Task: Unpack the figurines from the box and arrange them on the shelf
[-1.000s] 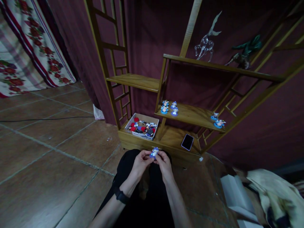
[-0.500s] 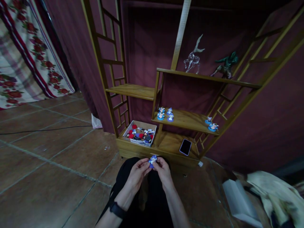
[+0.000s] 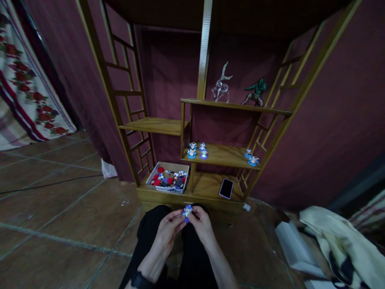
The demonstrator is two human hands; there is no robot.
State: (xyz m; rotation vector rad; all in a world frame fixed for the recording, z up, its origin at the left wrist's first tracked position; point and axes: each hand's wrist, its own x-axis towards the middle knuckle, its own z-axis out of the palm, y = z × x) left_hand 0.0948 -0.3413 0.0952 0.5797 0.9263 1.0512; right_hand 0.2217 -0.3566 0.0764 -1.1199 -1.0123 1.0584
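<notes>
A small purple-and-white figurine (image 3: 187, 212) is held upright above my knees. My left hand (image 3: 169, 229) grips it from one side with the fingertips, while my right hand (image 3: 201, 225) pinches it from the other, thumb across its front. Ahead, a cardboard box (image 3: 170, 189) full of jumbled figurines, some with red bases, sits on the bottom shelf. On the shelf above stand two purple figurines (image 3: 203, 153) beside two blue-based ones (image 3: 191, 153). Toward that shelf's right end are two more blue-based figurines (image 3: 253, 161).
A phone (image 3: 226, 188) lies on the bottom shelf (image 3: 204, 184). Higher up stand a clear glass deer (image 3: 221, 86) and a dark green statue (image 3: 256, 92). On the floor at the right are a white box (image 3: 296, 249) and pale cloth (image 3: 339, 237). A cable (image 3: 51, 184) crosses the floor at left.
The view has shifted, so the shelf unit appears further left and a bit lower. Both hands still hold the purple figurine, now turned slightly between the fingers.
</notes>
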